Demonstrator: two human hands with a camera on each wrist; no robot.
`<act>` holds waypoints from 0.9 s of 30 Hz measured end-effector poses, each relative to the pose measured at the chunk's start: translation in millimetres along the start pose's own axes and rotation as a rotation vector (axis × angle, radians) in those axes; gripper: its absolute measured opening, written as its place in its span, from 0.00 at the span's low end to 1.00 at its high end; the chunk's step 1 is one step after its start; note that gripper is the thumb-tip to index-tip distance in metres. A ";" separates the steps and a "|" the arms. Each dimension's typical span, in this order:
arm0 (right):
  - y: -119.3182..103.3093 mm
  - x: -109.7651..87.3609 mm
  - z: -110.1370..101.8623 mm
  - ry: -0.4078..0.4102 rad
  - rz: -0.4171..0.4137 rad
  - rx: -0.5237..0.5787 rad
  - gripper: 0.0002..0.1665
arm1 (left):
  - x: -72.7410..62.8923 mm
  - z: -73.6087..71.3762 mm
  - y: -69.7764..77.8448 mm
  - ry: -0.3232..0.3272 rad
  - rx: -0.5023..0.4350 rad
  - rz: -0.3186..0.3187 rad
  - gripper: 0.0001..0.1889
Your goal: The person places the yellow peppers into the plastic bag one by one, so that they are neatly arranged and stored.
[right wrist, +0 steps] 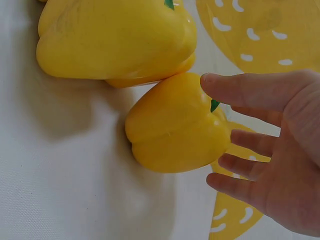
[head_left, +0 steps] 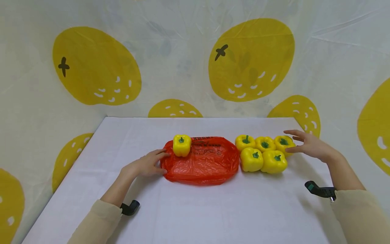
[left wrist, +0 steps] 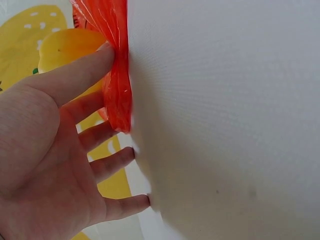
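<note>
In the head view, a red plastic bag (head_left: 202,167) lies flat and wrinkled on the white table (head_left: 195,213), with black print on its far half. One yellow bell pepper (head_left: 181,150) stands on the left part of the bag, its green stem up. Just beside the right edge of the bag there is a group of five yellow peppers (head_left: 265,160), standing close together: three in the far row and two in the near row. The left hand (head_left: 146,164) is at the left edge of the bag, open, with the fingers spread and touching the rim. The right hand (head_left: 313,146) is also open, on the side of the group away from the bag, around the farthest right pepper (head_left: 283,140). Behind the bag hangs a pale cloth (head_left: 176,64) printed with big yellow fruits.

In the left wrist view, the thumb rests on the edge of the bag, and the fingers are extended, partly hidden behind it. A firm grip is not seen. The lone pepper shows behind the thumb, on the bag.

In the right wrist view, the thumb and fingers are apart and only lightly bent near the outermost pepper, the one farthest from the bag. Whether the thumb touches its skin, I cannot tell.
</note>
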State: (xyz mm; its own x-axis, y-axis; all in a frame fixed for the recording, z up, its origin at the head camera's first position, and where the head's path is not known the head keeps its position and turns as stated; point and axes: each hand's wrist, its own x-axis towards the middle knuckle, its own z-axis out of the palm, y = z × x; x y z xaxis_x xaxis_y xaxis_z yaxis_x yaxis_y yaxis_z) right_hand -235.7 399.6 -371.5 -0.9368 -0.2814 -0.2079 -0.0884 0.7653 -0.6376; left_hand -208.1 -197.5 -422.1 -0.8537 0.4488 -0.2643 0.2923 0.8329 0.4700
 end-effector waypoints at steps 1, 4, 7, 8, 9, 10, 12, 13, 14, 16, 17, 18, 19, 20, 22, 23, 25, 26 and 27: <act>1.8 0.4 1.0 -0.008 0.001 0.008 0.49 | -0.1 -0.3 0.1 -0.001 0.001 0.000 0.36; 7.3 2.4 3.6 -0.019 0.000 0.031 0.49 | 0.1 -0.3 -0.4 -0.001 0.002 -0.001 0.36; 12.3 4.6 5.5 -0.008 0.001 0.039 0.48 | 0.3 -0.1 -1.2 -0.003 0.003 0.004 0.36; 13.9 5.3 5.8 -0.003 0.000 0.037 0.48 | 0.4 -0.1 -1.3 -0.004 0.002 0.003 0.36; 15.5 5.7 5.9 0.002 -0.003 0.034 0.47 | 0.5 0.0 -1.3 -0.005 0.002 0.003 0.36; 16.9 6.1 6.3 0.006 -0.007 0.031 0.47 | 0.7 0.0 -1.5 -0.006 0.003 0.003 0.36; 19.2 6.5 6.8 0.009 -0.018 0.029 0.47 | 1.0 -0.1 -1.5 -0.007 0.004 0.002 0.36; 20.2 6.7 7.2 0.010 -0.024 0.028 0.46 | 1.1 -0.1 -1.5 -0.008 0.004 0.000 0.36; 21.0 6.8 7.5 0.010 -0.029 0.028 0.46 | 1.2 -0.2 -1.5 -0.007 0.003 -0.001 0.36; 22.0 7.1 8.5 0.013 -0.039 0.032 0.46 | 1.4 -0.3 -1.5 -0.007 0.005 -0.002 0.36; 22.3 7.2 8.9 0.015 -0.040 0.032 0.46 | 1.5 -0.2 -1.5 -0.007 0.004 -0.005 0.36; 22.5 7.3 9.3 0.019 -0.040 0.034 0.46 | 1.4 -0.2 -1.4 -0.008 0.003 -0.008 0.36; 22.7 7.3 9.8 0.023 -0.037 0.035 0.45 | 1.4 0.0 -1.5 -0.008 0.002 -0.009 0.36; 22.6 7.4 10.3 0.025 -0.037 0.037 0.46 | 1.4 0.0 -1.6 -0.008 0.004 -0.010 0.36; 22.3 7.4 10.9 0.034 -0.027 0.033 0.46 | 1.2 0.2 -1.7 -0.008 0.005 -0.018 0.36; 21.8 7.2 11.2 0.038 -0.022 0.030 0.46 | 1.0 0.3 -1.8 -0.009 0.005 -0.025 0.36; 20.7 6.6 12.1 0.049 -0.008 0.026 0.47 | 0.7 0.6 -1.9 -0.009 0.008 -0.031 0.36; 20.0 6.2 12.4 0.054 -0.003 0.020 0.48 | 0.6 0.5 -2.0 -0.008 0.014 -0.029 0.36; 19.2 5.5 12.5 0.060 0.003 0.014 0.48 | 0.5 0.6 -2.0 -0.007 0.014 -0.031 0.36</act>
State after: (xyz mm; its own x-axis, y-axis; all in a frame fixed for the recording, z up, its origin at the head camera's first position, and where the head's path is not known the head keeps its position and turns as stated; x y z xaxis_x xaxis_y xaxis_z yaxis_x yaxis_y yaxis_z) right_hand -238.4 405.5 -394.2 -0.9556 -0.2438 -0.1652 -0.0813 0.7576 -0.6477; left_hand -208.9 -198.7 -423.7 -0.8595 0.4246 -0.2845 0.2717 0.8510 0.4494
